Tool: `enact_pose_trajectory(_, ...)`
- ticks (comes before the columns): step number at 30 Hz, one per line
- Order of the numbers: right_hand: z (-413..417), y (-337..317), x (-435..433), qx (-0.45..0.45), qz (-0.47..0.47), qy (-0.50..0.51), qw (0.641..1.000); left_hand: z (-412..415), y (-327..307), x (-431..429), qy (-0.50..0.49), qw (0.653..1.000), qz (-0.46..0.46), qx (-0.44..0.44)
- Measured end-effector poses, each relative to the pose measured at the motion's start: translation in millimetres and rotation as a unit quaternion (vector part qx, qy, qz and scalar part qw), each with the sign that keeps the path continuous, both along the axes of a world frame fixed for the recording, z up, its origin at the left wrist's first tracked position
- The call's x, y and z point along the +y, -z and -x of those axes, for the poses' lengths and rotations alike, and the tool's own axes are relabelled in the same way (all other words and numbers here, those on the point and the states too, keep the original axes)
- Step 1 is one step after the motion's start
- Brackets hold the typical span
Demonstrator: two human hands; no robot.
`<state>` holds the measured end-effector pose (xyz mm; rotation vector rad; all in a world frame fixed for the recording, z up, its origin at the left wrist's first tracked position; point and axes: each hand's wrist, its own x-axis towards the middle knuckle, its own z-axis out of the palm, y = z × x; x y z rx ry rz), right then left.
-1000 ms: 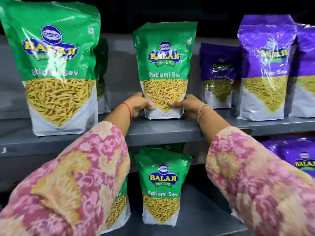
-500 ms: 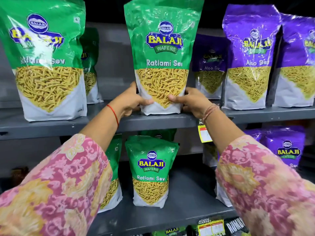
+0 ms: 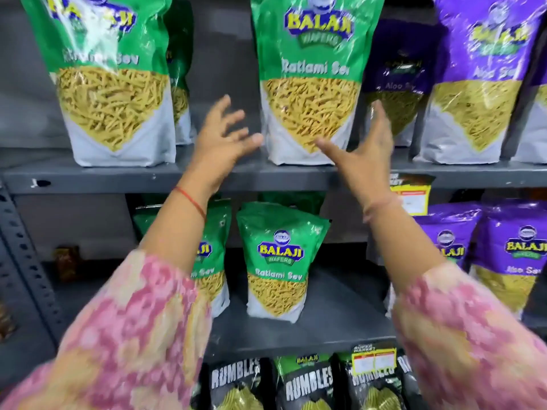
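A green Ratlami Sev pouch [image 3: 310, 84] stands upright at the front edge of the grey upper shelf [image 3: 118, 177]. My left hand [image 3: 225, 137] hovers just left of the pouch with its fingers spread, holding nothing. My right hand [image 3: 364, 149] is open at the pouch's lower right; its thumb points toward the white base. Neither hand grips the pouch. Both forearms wear pink floral sleeves.
Another green Ratlami Sev pouch [image 3: 109, 84] stands at upper left, purple Aloo Sev pouches [image 3: 479, 84] at upper right. The lower shelf [image 3: 325, 327] holds a smaller green pouch [image 3: 281, 261] and purple pouches [image 3: 512, 255]. Black Rumbles bags [image 3: 307, 383] sit at the bottom. A yellow price tag [image 3: 411, 196] hangs from the shelf edge.
Both hands gripped the base of the middle green pouch and drew it forward on the shelf. Now they have let go and spread open beside it.
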<state>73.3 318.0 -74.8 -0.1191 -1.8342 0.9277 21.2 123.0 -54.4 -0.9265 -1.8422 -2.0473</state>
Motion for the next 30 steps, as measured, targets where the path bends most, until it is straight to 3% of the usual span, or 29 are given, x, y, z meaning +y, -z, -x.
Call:
enact_pose_trajectory(2,-20.6,53.7,-41.5,0.140,-0.029,0.019,0.990,-18.3,42.7,-30.5,-0.069,0.992,-0.084,0.060)
enact_pose_trajectory(3,-27.8,87.9,-63.6,0.137,-0.031,-0.024,0.990,-23.0,73.6,-45.7,-0.110,0.989,-0.073,0.062)
enact_pose_trajectory(5,-28.4,148.8,-93.8,-0.020,-0.009,-0.164,0.986,-20.6,135.1,-70.3,-0.200,0.980,-0.014,-0.005)
enact_pose_trajectory(8,10.6,220.0,-123.8,-0.285,0.079,-0.280,0.913,16.9,224.5,-116.9,-0.294,0.938,0.044,-0.178)
enact_pose_trajectory(11,60.1,251.6,-140.1,-0.363,0.139,-0.323,0.863,51.7,271.7,-142.7,-0.251,0.914,0.133,-0.289)
enact_pose_trajectory(13,93.1,263.8,-148.7,-0.384,0.174,-0.306,0.854,73.4,290.0,-146.9,-0.184,0.917,0.201,-0.292)
enact_pose_trajectory(17,119.1,268.6,-157.0,-0.410,0.229,-0.331,0.818,99.5,307.2,-141.9,-0.088,0.931,0.209,-0.288)
enact_pose_trajectory(21,122.3,279.9,-163.5,-0.360,0.213,-0.322,0.849,100.2,305.1,-150.6,-0.078,0.937,0.170,-0.296)
enact_pose_trajectory(30,94.9,302.3,-210.8,-0.309,0.204,-0.332,0.868,82.1,310.6,-210.0,-0.077,0.929,0.178,-0.314)
